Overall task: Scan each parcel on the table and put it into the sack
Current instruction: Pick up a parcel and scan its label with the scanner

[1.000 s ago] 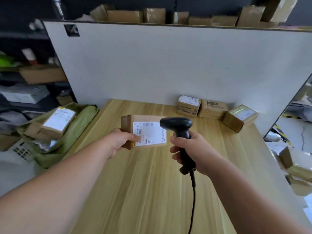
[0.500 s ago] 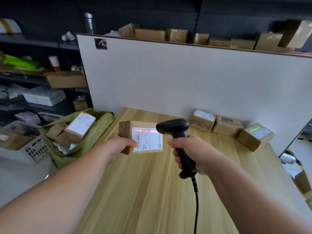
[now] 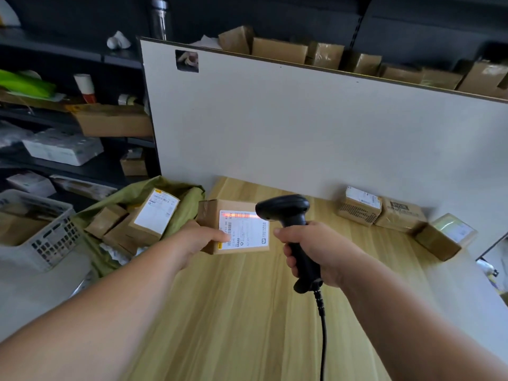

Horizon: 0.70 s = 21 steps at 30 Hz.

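Observation:
My left hand (image 3: pixel 196 242) grips a brown cardboard parcel (image 3: pixel 233 226) by its left side, above the wooden table (image 3: pixel 247 312), white label facing me. A reddish scan light lies across the top of the label. My right hand (image 3: pixel 316 251) holds a black corded barcode scanner (image 3: pixel 288 218) by its handle, its head just right of the parcel and aimed at the label. Three more parcels (image 3: pixel 360 206) (image 3: pixel 400 214) (image 3: pixel 445 236) sit along the back right of the table. A green sack (image 3: pixel 181 209) hangs open off the table's left edge with several parcels inside.
A white board (image 3: pixel 302 127) stands upright behind the table, with cardboard boxes lined up behind its top edge. A white plastic crate (image 3: pixel 41 237) sits left of the sack. Dark shelves at left hold boxes and packets. The scanner cable (image 3: pixel 323 339) runs down over the table toward me.
The view has shifted left, bringing the sack and shelves further into sight. The red scan light came on across the label; both hands keep their hold.

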Each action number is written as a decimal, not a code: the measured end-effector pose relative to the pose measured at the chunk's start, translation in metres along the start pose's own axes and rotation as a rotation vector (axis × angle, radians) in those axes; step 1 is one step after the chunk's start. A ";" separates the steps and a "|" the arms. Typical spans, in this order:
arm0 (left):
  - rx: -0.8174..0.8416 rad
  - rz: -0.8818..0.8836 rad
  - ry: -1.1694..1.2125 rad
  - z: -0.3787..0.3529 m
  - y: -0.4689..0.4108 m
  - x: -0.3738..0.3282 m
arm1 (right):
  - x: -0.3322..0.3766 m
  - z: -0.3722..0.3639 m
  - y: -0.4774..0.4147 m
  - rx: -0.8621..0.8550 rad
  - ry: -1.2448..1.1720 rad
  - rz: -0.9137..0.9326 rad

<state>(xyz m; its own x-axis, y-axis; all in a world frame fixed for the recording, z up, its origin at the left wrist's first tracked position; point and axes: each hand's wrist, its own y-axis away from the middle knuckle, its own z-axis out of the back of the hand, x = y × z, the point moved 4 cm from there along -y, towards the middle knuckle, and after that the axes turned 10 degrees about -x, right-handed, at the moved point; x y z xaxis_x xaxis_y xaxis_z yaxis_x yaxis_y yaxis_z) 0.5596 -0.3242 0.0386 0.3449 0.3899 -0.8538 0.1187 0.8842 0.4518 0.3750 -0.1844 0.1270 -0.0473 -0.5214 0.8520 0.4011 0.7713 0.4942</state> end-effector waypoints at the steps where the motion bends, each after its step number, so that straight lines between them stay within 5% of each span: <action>1: 0.004 0.003 -0.008 0.006 -0.007 0.000 | 0.003 -0.008 -0.003 -0.009 -0.004 -0.001; 21: 0.031 -0.031 -0.050 0.034 0.003 -0.005 | 0.003 -0.027 0.020 -0.036 -0.056 -0.009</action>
<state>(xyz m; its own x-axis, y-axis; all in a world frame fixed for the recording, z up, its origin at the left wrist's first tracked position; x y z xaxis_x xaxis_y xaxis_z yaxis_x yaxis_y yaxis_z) 0.5896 -0.3325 0.0527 0.3867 0.3480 -0.8540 0.1585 0.8872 0.4333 0.4077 -0.1803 0.1354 -0.1018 -0.5065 0.8562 0.4332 0.7522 0.4965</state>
